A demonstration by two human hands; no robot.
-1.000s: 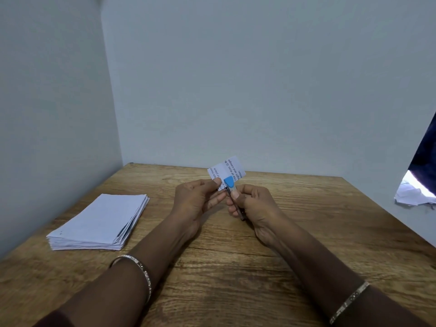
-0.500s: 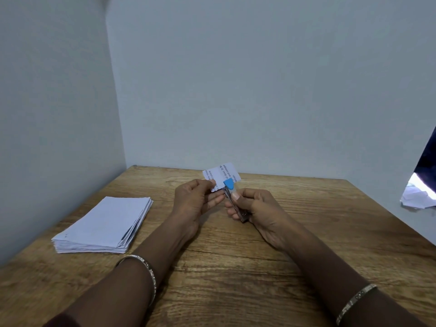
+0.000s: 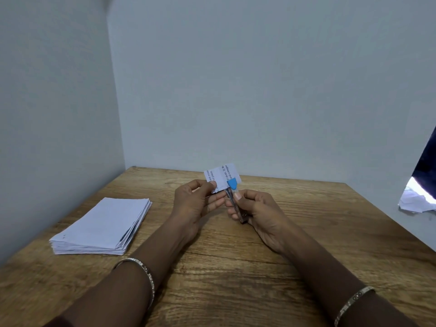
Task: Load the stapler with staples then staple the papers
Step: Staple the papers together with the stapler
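Observation:
My left hand [image 3: 195, 204] pinches a small folded slip of printed white paper [image 3: 218, 177] and holds it upright above the wooden table [image 3: 236, 267]. My right hand [image 3: 262, 215] grips a small metal stapler with a blue tip [image 3: 232, 190]. The stapler's blue front end sits over the slip's lower right edge. A stack of white papers [image 3: 103, 226] lies flat on the table to the left, apart from both hands.
Pale walls close the table in at the back and on the left. At the right edge there is an opening [image 3: 422, 185] in the wall with torn white paper around it.
Both hands have stayed together over the table's middle. The paper slip has tilted a little and the stapler's blue tip stays at its edge.

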